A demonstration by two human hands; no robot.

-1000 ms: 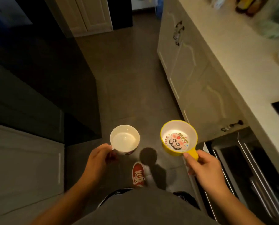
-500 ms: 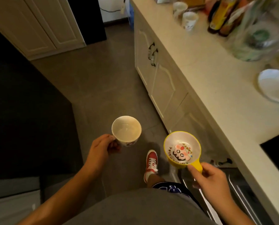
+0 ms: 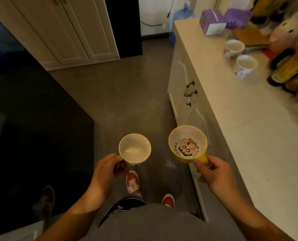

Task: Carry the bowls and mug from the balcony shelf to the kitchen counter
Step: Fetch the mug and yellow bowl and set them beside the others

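The worktop (image 3: 249,129) runs along the right side, its near edge slanting from the far corner by the purple box (image 3: 212,21) down toward the person's right arm. A broad bare stretch of it lies open between the near edge and the clutter at the back. The floor (image 3: 127,94) between the cabinets (image 3: 184,87) under the worktop and the dark unit (image 3: 31,127) on the left is open ahead.

The left hand (image 3: 106,171) is curled round the handle of a white mug (image 3: 134,148), fingers closed on it, holding it upright over the floor. The right hand (image 3: 214,173) pinches the stub handle of a yellow bowl (image 3: 187,143) with a cartoon face inside, thumb on top. The bowl hangs level just beside the cabinet front, below the worktop's near edge and not touching it.

Two more white cups (image 3: 245,64) stand on the worktop toward its far end, with blurred bottles and packets (image 3: 290,70) behind them. A blue water jug (image 3: 183,13) stands on the floor past the far corner. Red shoes (image 3: 132,181) show below the mug.
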